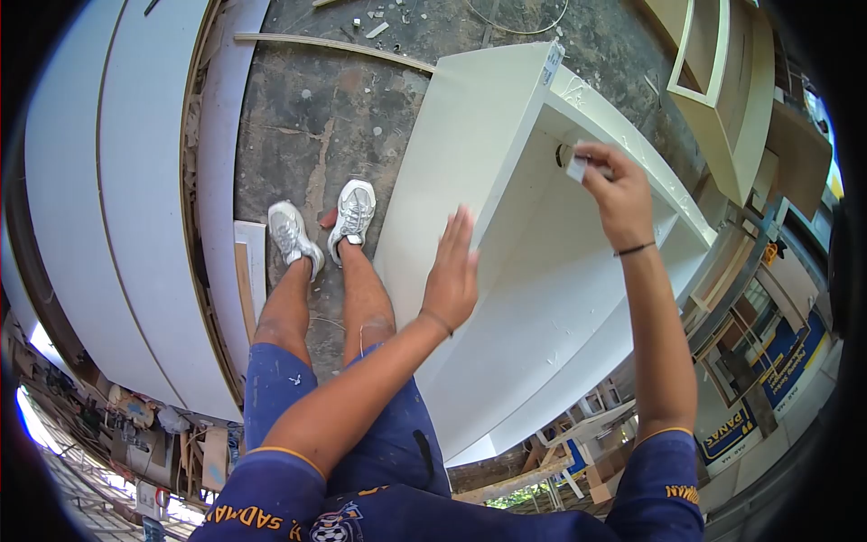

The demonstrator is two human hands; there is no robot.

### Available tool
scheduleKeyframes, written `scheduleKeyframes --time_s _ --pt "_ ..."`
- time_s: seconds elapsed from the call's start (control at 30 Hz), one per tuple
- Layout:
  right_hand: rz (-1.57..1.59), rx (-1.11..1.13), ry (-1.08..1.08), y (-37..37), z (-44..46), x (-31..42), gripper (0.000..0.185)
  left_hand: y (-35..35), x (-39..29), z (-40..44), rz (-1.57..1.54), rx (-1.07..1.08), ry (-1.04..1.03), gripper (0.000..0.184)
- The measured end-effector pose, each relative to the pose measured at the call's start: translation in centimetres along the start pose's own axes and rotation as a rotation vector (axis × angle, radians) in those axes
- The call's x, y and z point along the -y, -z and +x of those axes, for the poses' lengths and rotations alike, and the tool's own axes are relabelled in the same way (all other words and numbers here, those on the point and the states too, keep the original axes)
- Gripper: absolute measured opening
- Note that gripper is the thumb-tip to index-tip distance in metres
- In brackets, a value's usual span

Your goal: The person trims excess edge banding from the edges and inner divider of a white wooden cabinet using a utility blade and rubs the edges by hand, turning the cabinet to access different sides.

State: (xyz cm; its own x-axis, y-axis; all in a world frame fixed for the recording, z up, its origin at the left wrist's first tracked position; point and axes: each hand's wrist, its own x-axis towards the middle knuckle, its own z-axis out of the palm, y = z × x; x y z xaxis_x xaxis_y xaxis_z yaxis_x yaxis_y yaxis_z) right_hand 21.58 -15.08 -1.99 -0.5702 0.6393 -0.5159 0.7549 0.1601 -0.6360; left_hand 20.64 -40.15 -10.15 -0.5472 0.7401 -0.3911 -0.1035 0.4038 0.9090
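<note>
A large white open-fronted cabinet [456, 144] lies in front of me, its hollow inside facing up and right. Beside its near long edge is my left hand [449, 280], fingers stretched out together and holding nothing; whether it touches the panel I cannot tell. Above the opening, my right hand [619, 185] pinches a small flat white piece [576, 169] between thumb and fingers. The exact kind of this piece is too small to make out. Just past it, a dark round hole [561, 155] shows in the cabinet. Thin white shavings [567, 348] cling to its inner panel.
Long white panels [144, 181] are stacked at my left. A narrow strip [334, 45] lies across the dark, littered floor beyond my shoes. Another cabinet frame [722, 90] stands at the upper right, with boards and blue-yellow boxes [786, 370] below it.
</note>
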Motion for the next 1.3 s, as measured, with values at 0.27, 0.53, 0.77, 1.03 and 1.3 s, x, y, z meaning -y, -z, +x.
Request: scheduleKeyframes --time_s 0.27,0.53,0.77,1.03,1.3 --pt "-0.76 -0.029 0.404 -1.1 9.0 5.5 0.021 2.2 2.6 -12.2 -0.032 -0.06 0.179 0.044" --pt "-1.5 0.004 0.681 -3.1 11.8 6.8 0.026 3.6 4.0 -16.7 0.067 -0.035 0.261 0.037" --pt "-1.44 0.149 0.644 -7.1 4.8 4.7 0.022 4.0 5.5 -18.2 0.006 0.005 0.35 0.028" --pt "-1.116 0.806 0.497 -19.3 -19.6 -1.2 0.011 4.1 6.8 -19.0 -0.004 0.059 0.376 0.03" --pt "-0.914 -0.071 0.484 -8.8 2.7 4.6 0.022 3.9 7.2 -19.3 -0.022 0.042 0.323 0.032"
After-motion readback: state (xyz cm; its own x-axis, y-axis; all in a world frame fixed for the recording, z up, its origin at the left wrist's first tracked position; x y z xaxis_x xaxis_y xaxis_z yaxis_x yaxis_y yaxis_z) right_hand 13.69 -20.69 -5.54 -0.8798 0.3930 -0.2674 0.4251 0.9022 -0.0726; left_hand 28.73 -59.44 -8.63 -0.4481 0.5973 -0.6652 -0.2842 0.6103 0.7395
